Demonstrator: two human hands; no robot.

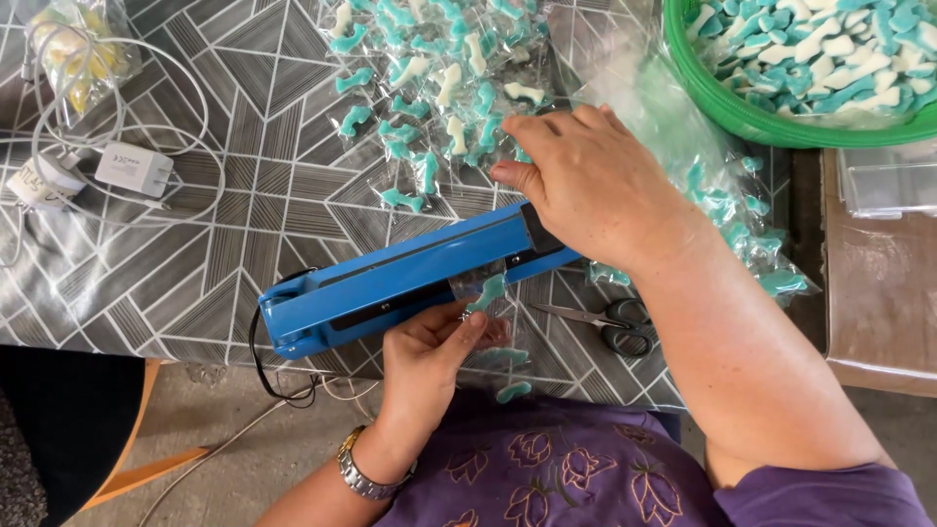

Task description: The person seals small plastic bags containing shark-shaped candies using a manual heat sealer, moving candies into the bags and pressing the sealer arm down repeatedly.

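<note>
- Pressing down on the far end of the blue sealer (410,278), my right hand (595,185) lies flat over its arm, fingers (532,132) together and curled a little over the top edge, gripping nothing that I can see.
- My left hand (429,351) comes up from below and its fingers (464,330) pinch a small clear bag (488,293) of blue and white candy, the bag's open end tucked under the sealer's arm near the middle of the bar.
- I see the sealer lying slantwise on the counter (215,254), its hinged end toward the near left edge and its black cord (268,376) hanging off that edge.
- A candy piece (513,391) shows just below my left hand, near the purple shirt (586,468); I cannot tell whether it is inside the bag.
- Beyond the sealer, a heap of filled clear packets (429,88) is spread on the counter, touching my right fingertips.
- A green basket (727,112) full of loose candy sits at the far right, with more packets (742,224) trailing down under my right forearm.
- Scissors (610,320) lie closed on the counter just beside my right wrist, between the sealer and the counter's near edge.
- At the far left, a white charger (134,168) and its tangled white cable (195,127) rest well apart from both hands.
- A metal watch (359,473) is on my left wrist.
</note>
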